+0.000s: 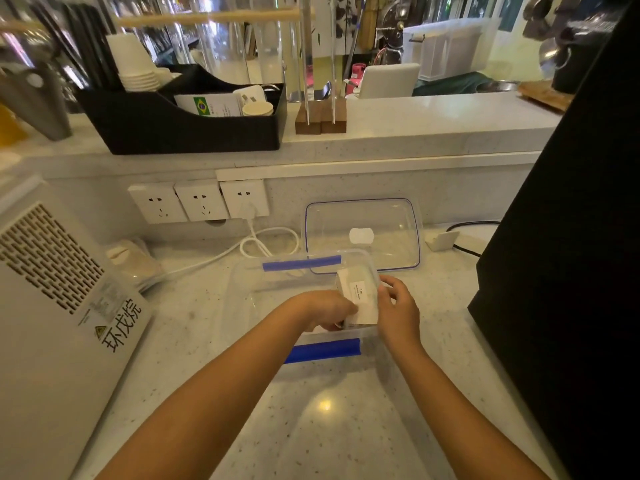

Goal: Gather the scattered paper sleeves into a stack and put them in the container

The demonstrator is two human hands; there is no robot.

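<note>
A clear plastic container [242,289] with blue clips stands on the counter before me. Inside its right end, a stack of white paper sleeves [360,296] with a small printed label stands tilted against the wall. My left hand [329,311] reaches into the container and grips the stack's lower left side. My right hand [398,306] holds the stack's right edge from outside, fingers curled around it. The bottom of the stack is hidden behind my left hand.
The container's clear lid [363,233] leans against the back wall. A white appliance [52,289] stands at left, a black machine [571,237] at right. A white cable [263,244] runs from the wall sockets. A black organiser [180,123] sits on the upper ledge.
</note>
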